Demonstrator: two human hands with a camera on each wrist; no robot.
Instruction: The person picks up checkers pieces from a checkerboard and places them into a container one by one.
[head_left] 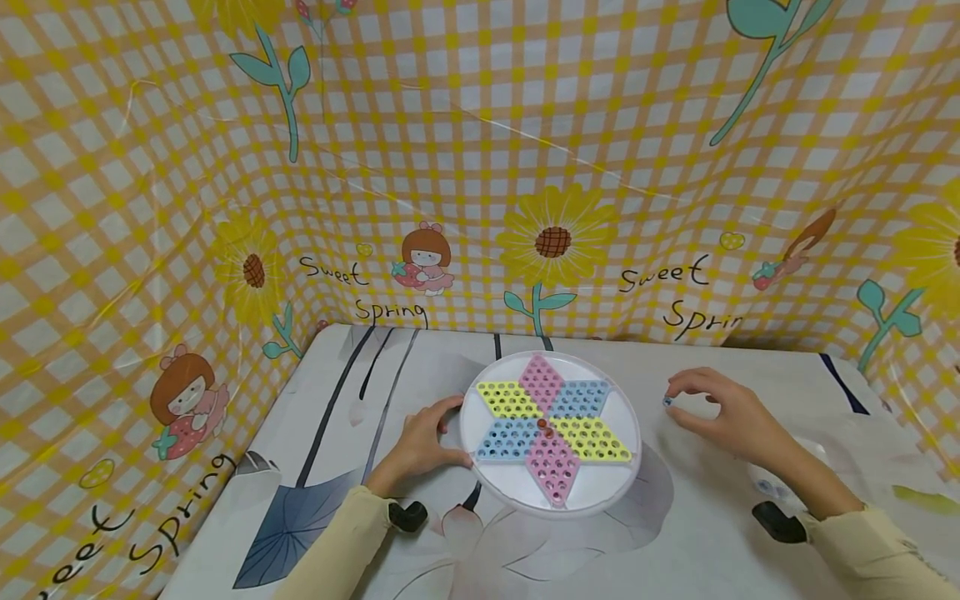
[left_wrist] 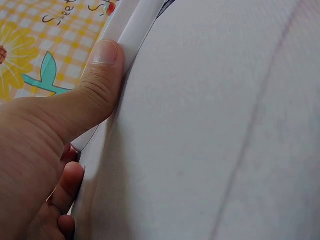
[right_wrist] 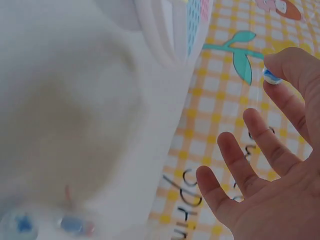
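A round white Chinese checkers board lies on the table, its six-pointed star coloured pink, yellow and blue. Two reddish-brown marbles sit near the star's middle. My left hand holds the board's left rim, thumb and fingers spread along it; the left wrist view has the thumb against the white rim. To the right of the board, my right hand pinches a blue-and-white marble between thumb and index finger, above the table. Its other fingers are spread apart.
Behind the right forearm is a clear, shiny container or bag with bluish marbles, partly hidden. Blurred marbles show low in the right wrist view. A checked, flower-printed cloth hangs around the back and sides of the printed table.
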